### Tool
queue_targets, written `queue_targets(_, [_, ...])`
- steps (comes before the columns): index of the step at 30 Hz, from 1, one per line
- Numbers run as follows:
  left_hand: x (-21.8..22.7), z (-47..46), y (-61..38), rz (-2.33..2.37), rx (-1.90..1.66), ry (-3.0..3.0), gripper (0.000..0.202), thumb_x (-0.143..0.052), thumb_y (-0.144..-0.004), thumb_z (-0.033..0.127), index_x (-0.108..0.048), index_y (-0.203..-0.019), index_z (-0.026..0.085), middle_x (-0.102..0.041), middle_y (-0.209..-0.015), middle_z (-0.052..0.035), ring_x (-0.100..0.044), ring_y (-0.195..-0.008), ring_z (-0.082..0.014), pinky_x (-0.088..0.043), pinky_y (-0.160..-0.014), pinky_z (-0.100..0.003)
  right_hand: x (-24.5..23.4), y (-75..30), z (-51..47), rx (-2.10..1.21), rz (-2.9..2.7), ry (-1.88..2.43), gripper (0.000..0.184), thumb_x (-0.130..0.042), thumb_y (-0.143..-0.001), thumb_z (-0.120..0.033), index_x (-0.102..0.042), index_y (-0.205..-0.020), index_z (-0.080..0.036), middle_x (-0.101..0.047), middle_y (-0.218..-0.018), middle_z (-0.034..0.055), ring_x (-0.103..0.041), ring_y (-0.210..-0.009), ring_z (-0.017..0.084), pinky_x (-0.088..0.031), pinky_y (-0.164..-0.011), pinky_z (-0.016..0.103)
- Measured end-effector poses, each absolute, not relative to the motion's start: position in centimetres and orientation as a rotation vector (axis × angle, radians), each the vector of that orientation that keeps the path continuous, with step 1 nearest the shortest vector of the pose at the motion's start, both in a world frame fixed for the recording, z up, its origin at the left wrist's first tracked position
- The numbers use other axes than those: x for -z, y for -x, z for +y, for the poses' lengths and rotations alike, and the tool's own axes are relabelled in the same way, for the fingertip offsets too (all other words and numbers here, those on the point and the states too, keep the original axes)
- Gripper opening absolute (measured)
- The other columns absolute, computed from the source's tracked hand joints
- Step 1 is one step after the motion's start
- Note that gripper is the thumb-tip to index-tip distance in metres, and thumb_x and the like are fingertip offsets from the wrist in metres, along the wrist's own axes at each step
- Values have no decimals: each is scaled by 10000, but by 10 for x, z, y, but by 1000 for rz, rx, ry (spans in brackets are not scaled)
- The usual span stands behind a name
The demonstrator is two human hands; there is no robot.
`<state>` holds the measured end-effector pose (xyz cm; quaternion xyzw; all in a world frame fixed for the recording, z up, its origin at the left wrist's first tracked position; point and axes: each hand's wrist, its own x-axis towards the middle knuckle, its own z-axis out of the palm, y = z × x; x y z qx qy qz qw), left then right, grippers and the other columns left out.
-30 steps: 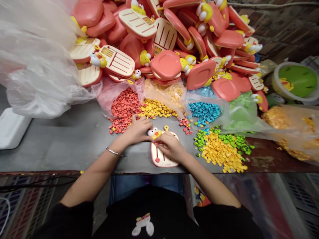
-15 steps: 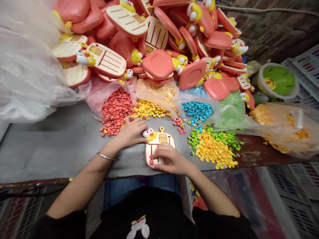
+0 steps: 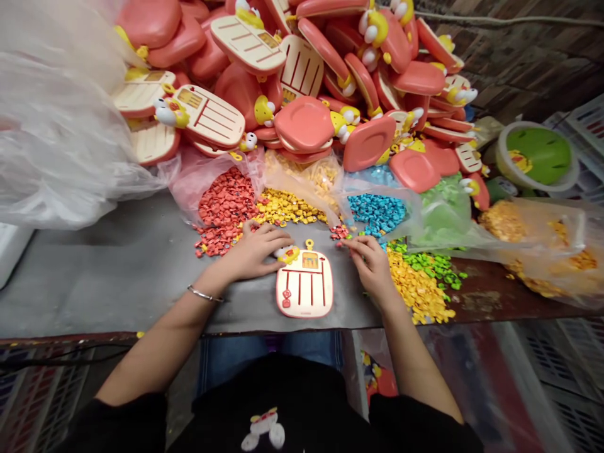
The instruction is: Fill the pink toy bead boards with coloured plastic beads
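The one view looks from the person's head — above the board (image 3: 306, 296) and on its near side, facing forward and steeply down. It is near enough to show the left hand (image 3: 260, 250) and right hand (image 3: 375, 269) beside the board, yet wide — taking in the black shirt (image 3: 325, 402) below it and the toy heap (image 3: 304, 123) and brick wall (image 3: 533, 69) beyond.

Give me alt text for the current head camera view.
A person's left hand partly covers the yellow head of a slotted cream-and-coral toy board; the right hand is at small red pieces. Behind lie coloured piles and heaped similar boards.
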<state>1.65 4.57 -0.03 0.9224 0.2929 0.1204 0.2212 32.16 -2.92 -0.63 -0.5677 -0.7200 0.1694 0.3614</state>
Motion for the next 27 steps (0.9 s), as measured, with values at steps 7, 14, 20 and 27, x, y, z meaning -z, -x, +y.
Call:
queue_targets(7, [-2,44,-17,763,-334,-2525,377,-543,-933,363,-562,-1303,295,-611,-1352,-64,-495,-1241,-280,-157,-1015,-496,13,-299,-32,-756,-1467,1367,124,-581,-931,-309,-674,-938,-227,-635,-1046,81,-672,-734,184,-585,-649,364])
queue_targets(14, [-4,43,-17,752,-342,-2516,368,-546,-917,347,-585,-1277,282,-628,-1310,-55,-524,-1219,-286,-149,-1037,-503,22,-286,-30,-508,-1904,1360,73,-627,-911,-223,-679,-861,-222,-735,-948,48,-639,-924,225,-481,-873,427])
queue_targets(20, [-2,44,-17,753,-341,-2511,335,-548,-919,359,-601,-1237,267,-645,-1266,-58,-548,-1179,-271,-156,-1033,-496,18,-291,-39,-504,-2039,1265,77,-625,-907,-177,-670,-853,-209,-725,-909,51,-603,-876,210,-466,-822,390])
queue_targets(27, [-2,48,-13,743,-333,-2512,310,-555,-926,359,-607,-1212,251,-643,-1255,-65,-557,-1168,-265,-191,-1009,-468,16,-285,-42,-574,-1998,1273,51,-638,-909,-199,-680,-937,-197,-713,-851,55,-618,-802,197,-489,-746,345])
